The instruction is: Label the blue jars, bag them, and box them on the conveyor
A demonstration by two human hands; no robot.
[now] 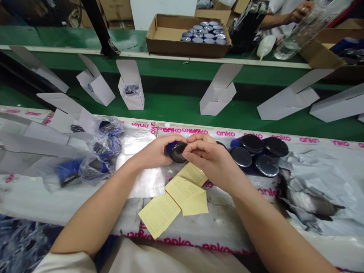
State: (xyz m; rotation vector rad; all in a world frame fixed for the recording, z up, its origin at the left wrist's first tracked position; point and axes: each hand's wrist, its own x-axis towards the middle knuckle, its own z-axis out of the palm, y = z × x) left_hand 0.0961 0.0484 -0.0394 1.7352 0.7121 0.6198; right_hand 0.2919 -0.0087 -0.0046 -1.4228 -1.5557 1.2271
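Note:
My left hand (159,152) is wrapped round a dark blue container with a black round top (178,152), tilted towards me. The fingers of my right hand (212,155) are pinched together at the right edge of that top; whatever lies between them is hidden. Below my hands several yellow printed paper slips (186,191) lie overlapping on the table. A stack of clear plastic bags (148,180) lies under and beside my left forearm. Right of my right hand stands a group of similar blue containers with black tops (252,144).
Bagged blue containers (108,146) and white boxes (42,138) crowd the left. Open white boxes (131,94) stand along the green conveyor (170,102). A cardboard tray (187,48) sits on the shelf beyond. Crumpled grey plastic (327,182) lies right. Another person's hand (301,11) is at top right.

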